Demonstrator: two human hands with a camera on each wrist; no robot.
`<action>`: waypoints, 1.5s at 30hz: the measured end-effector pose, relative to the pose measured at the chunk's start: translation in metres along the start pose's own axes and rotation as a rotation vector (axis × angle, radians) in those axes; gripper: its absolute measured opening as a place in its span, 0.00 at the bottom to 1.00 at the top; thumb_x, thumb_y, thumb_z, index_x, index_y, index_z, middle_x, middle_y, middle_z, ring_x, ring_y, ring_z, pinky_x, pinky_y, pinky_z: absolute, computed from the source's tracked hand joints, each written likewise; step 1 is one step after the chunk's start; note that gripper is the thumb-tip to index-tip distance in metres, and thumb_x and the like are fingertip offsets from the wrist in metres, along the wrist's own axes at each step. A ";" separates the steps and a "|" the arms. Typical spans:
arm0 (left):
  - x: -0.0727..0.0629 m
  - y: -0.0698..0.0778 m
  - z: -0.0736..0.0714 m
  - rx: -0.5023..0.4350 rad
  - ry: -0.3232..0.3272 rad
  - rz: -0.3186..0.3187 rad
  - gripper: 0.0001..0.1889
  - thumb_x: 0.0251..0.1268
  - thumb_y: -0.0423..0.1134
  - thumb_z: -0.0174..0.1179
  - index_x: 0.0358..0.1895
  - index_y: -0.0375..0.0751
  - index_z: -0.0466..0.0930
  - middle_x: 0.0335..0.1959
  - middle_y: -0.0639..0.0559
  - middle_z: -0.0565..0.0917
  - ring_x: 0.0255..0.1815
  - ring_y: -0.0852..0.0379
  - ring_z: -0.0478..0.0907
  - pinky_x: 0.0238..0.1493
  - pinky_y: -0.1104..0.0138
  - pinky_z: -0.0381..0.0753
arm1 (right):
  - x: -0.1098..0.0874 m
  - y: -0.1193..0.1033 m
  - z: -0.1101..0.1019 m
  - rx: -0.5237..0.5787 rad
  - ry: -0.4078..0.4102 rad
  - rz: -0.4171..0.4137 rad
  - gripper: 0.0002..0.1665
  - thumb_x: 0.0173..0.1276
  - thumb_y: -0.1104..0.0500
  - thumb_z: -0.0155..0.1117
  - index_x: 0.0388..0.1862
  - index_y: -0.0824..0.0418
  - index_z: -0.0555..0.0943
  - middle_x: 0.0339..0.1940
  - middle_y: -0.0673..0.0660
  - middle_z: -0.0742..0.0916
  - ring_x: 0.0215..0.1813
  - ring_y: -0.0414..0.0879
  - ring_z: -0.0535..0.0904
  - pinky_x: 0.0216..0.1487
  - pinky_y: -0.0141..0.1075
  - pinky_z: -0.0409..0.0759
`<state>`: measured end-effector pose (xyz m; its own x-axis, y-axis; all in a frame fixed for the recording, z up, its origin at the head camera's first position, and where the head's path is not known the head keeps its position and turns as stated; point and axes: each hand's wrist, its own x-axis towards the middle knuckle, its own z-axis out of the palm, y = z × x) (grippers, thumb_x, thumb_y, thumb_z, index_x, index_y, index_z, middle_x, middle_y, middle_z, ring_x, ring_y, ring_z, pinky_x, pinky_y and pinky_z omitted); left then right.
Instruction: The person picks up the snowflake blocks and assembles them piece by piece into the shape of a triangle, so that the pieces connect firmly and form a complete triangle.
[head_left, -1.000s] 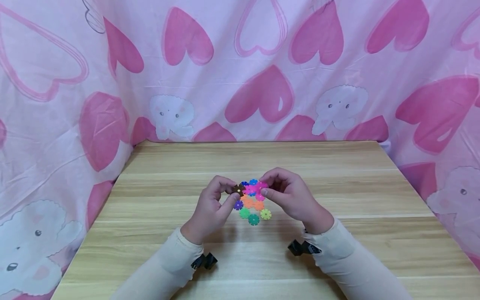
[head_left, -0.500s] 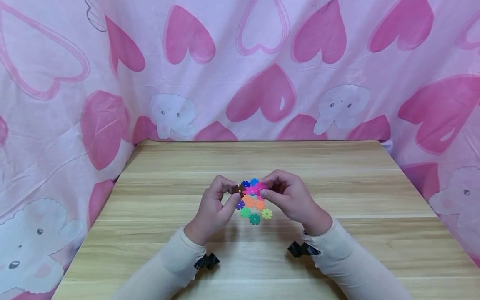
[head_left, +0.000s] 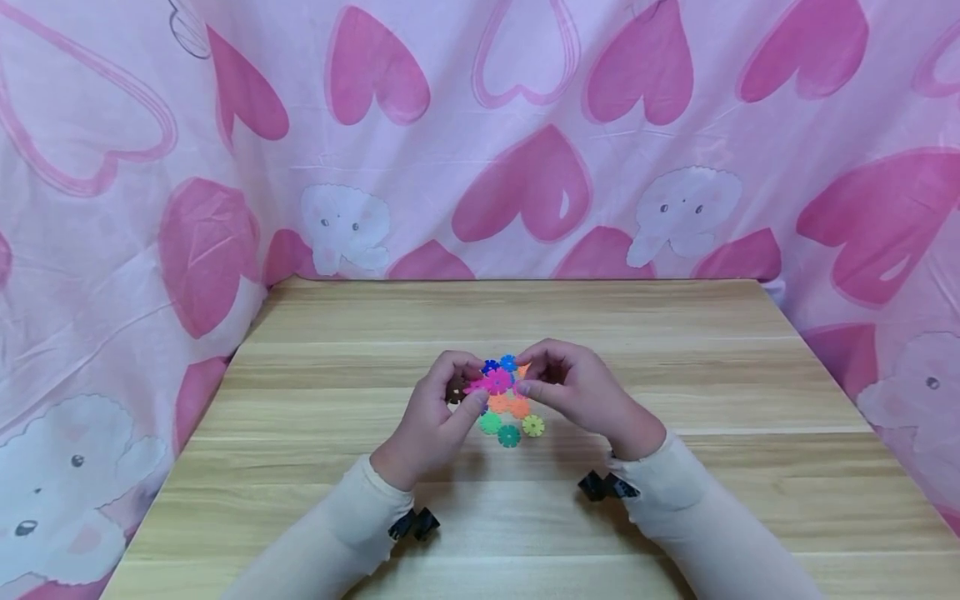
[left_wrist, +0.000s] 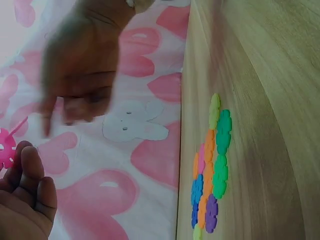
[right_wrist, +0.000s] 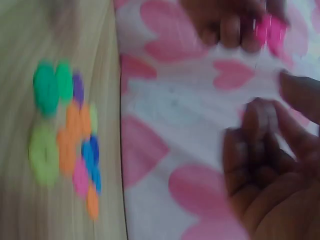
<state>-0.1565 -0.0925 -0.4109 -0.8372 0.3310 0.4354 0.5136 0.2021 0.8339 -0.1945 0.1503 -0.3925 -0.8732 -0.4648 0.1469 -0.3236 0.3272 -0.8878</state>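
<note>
My left hand [head_left: 435, 412] pinches a small joined piece of notched plastic snowflake discs above the table. A pink disc [head_left: 497, 382] shows at its front, and a brown disc [head_left: 455, 390] sits behind the fingers. In the left wrist view the pink disc [left_wrist: 6, 147] stands out past the fingertips, partly cut off by the frame edge. My right hand [head_left: 592, 392] is just to the right, its thumb apart from the loosely bent fingers. The right wrist view shows nothing between the right hand's fingers [right_wrist: 257, 120], though it is blurred.
Loose snowflake discs lie grouped on the wooden table [head_left: 337, 450] below the hands: orange [head_left: 519, 408], green [head_left: 508, 436], yellow-green [head_left: 533, 426], blue [head_left: 507, 362], purple and pink ones. A pink heart-patterned cloth [head_left: 517, 183] hangs behind the table and at both sides.
The right hand has let go of the pink disc. The joined pink and brown piece has turned in the left hand, with the brown disc shifting left behind the fingers.
</note>
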 end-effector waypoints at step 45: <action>-0.001 -0.002 0.000 -0.034 0.037 -0.007 0.14 0.74 0.32 0.58 0.59 0.43 0.75 0.47 0.48 0.81 0.43 0.53 0.78 0.43 0.65 0.82 | 0.009 0.039 -0.001 -0.301 -0.327 0.306 0.16 0.63 0.63 0.80 0.41 0.52 0.79 0.27 0.53 0.79 0.32 0.47 0.76 0.34 0.38 0.77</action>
<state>-0.1566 -0.0935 -0.4133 -0.8474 0.2956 0.4412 0.5016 0.1726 0.8477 -0.2155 0.1593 -0.4251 -0.8006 -0.5275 -0.2843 -0.2046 0.6866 -0.6976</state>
